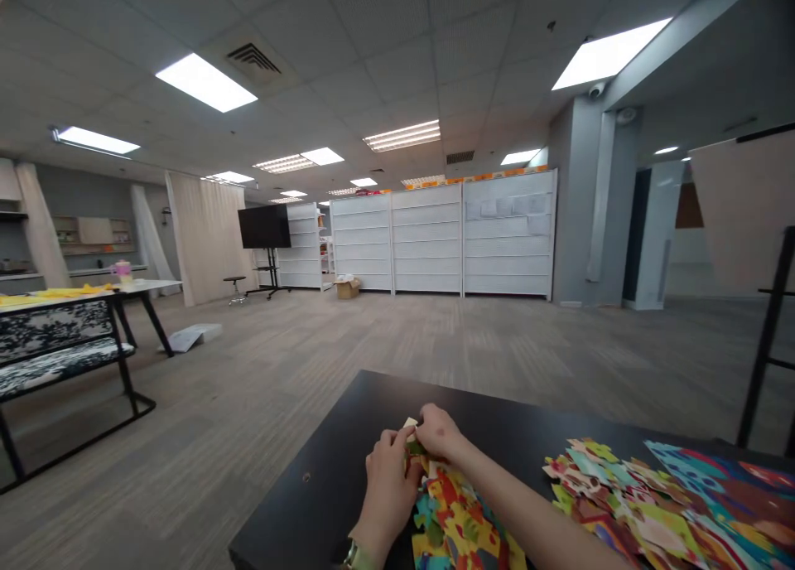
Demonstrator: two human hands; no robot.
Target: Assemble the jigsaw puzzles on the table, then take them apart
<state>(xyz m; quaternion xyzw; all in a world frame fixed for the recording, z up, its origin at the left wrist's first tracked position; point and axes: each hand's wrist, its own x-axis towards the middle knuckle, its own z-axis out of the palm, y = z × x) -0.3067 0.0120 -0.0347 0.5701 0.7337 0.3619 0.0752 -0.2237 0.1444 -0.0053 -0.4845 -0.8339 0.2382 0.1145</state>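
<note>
A partly joined jigsaw puzzle (456, 516) in yellow, red and teal lies on the black table under my forearms. At its far end, a small pale jigsaw piece (410, 423) shows between the fingertips of both hands. My right hand (438, 432) is closed, its bent fingers pinching at this piece. Beside it, my left hand (390, 477) curls its fingers and thumb around the puzzle's far left edge, close to the same piece. My fingers hide part of the edge and the exact grip. A watch (353, 555) is on my left wrist.
To the right lies a heap of loose jigsaw pieces (627, 495), next to a colourful printed picture (739, 491). The black table (335, 437) ends just beyond my hands. Farther off are a bench (68, 355), a screen on a stand (264, 226) and white shelving (428, 239).
</note>
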